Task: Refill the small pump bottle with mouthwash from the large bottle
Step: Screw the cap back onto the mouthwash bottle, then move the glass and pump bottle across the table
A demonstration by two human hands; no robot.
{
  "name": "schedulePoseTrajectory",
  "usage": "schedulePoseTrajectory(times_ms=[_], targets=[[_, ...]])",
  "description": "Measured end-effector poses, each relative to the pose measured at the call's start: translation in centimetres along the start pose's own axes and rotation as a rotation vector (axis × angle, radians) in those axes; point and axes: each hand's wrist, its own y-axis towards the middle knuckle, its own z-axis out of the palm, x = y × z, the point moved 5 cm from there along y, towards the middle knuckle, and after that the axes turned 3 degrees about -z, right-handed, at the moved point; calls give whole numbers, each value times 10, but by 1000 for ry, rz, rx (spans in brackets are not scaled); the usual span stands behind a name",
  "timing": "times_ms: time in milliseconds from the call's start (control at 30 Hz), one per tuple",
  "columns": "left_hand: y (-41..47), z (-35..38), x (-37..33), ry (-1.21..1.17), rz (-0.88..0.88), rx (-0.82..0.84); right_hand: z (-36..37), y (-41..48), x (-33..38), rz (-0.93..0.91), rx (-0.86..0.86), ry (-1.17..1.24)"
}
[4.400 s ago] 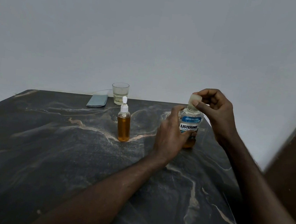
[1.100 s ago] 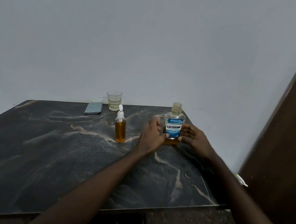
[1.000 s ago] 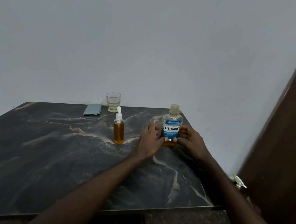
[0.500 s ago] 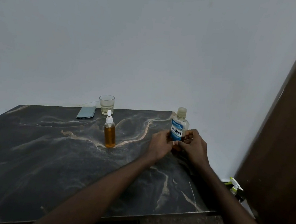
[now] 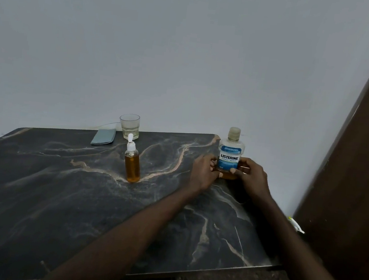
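I see both hands, left hand (image 5: 204, 170) and right hand (image 5: 251, 176), grasping the capped large bottle (image 5: 230, 155) upright on the tabletop (image 5: 59, 195). Small pump bottle (image 5: 132, 163) stands apart, left of the hands.

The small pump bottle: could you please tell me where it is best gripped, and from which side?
Probably around the straight amber body of the small pump bottle, below the narrow white pump head. It stands upright and alone on the table, so a hand can wrap it from the near side; the glass stands behind.
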Motion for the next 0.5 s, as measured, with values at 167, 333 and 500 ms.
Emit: schedulePoseTrajectory(times_ms=[167, 333, 500], targets=[[0, 3, 1, -7, -5, -40, -1, 5, -7, 36, 6, 78], [-3, 2, 0, 1, -8, -42, 1, 3, -4, 35, 3, 45], [-13, -13, -6, 24, -3, -51, 3, -1, -1, 97, 26, 20]])
